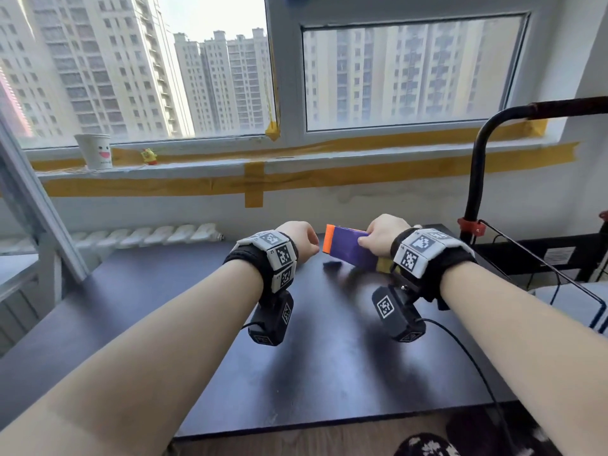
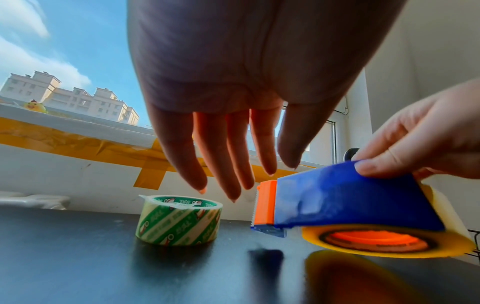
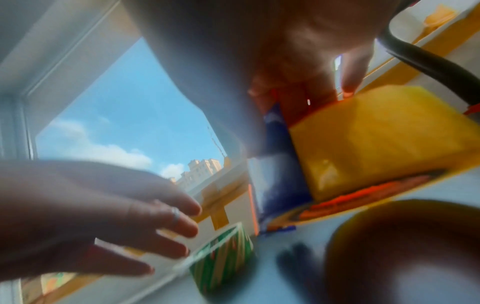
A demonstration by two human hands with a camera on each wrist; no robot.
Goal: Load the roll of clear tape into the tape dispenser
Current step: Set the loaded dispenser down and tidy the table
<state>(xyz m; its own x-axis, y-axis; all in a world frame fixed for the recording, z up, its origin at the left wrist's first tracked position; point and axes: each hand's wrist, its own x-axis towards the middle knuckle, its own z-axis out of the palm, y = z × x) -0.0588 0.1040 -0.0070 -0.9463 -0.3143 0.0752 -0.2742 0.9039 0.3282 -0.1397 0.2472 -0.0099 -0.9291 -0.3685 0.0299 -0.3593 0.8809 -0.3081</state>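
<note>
Loading has yet to begin: the roll of clear tape (image 2: 179,220) sits on the dark surface (image 1: 296,357), just below the outstretched, empty fingers of the left hand (image 2: 233,92). The right hand (image 1: 381,236) grips the tape dispenser (image 2: 345,203) beside it; a yellow roll appears already mounted.

Both bare forearms reach forward, each wrist wrapped in a black band. The left hand (image 2: 233,86) hangs palm down, fingers (image 2: 233,164) straight and slightly spread, holding nothing. The right hand (image 1: 383,236) to its right has fingers and thumb curled in a grip.
</note>
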